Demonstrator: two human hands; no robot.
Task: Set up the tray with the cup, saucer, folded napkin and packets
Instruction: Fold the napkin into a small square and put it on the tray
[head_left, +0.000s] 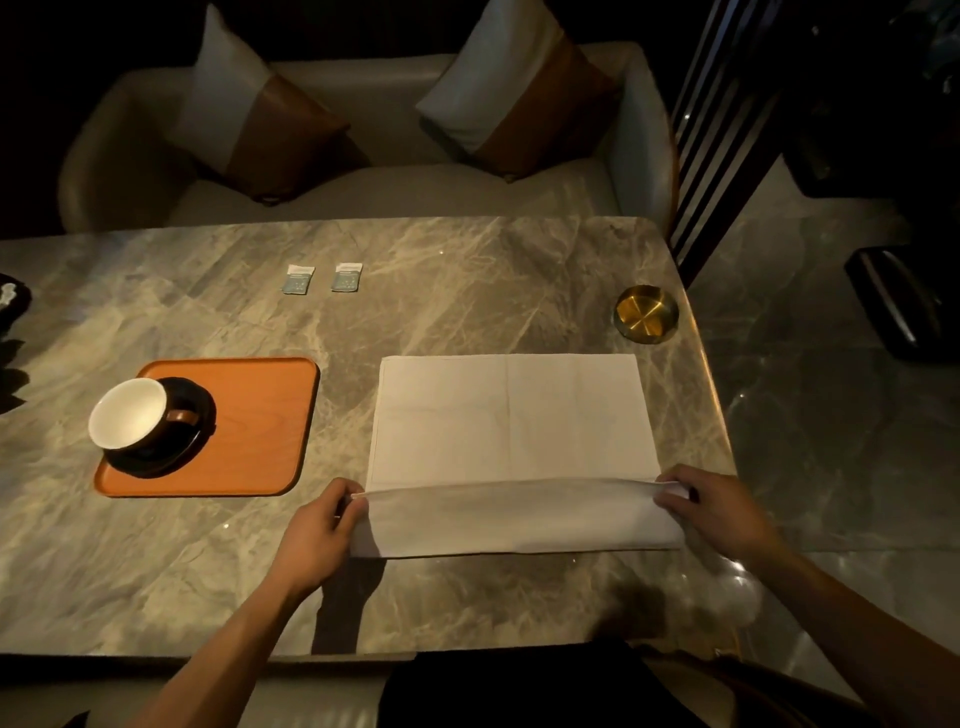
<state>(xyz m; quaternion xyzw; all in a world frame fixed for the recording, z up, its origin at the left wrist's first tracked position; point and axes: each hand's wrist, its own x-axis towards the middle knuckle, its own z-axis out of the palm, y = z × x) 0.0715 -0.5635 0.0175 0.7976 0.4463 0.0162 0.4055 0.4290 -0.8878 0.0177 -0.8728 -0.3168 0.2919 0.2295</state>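
1. Done: cup (128, 413) sits on saucer (161, 431) at the tray (260, 426) left end
2. In hand: napkin (509, 415) near the table's (156, 545) right edge; left hand (322, 530) and right hand (717, 512) pinch its near corners, folding
3. Left: two packets (322, 279) lie untouched toward the far edge

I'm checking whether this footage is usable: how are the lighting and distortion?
Head view: dim, warm light; background nearly black. Glare glints on the marble table near the right hand; the left hand casts a dark shadow. Wide-angle lens bows the table edges. Napkin stays sharp.
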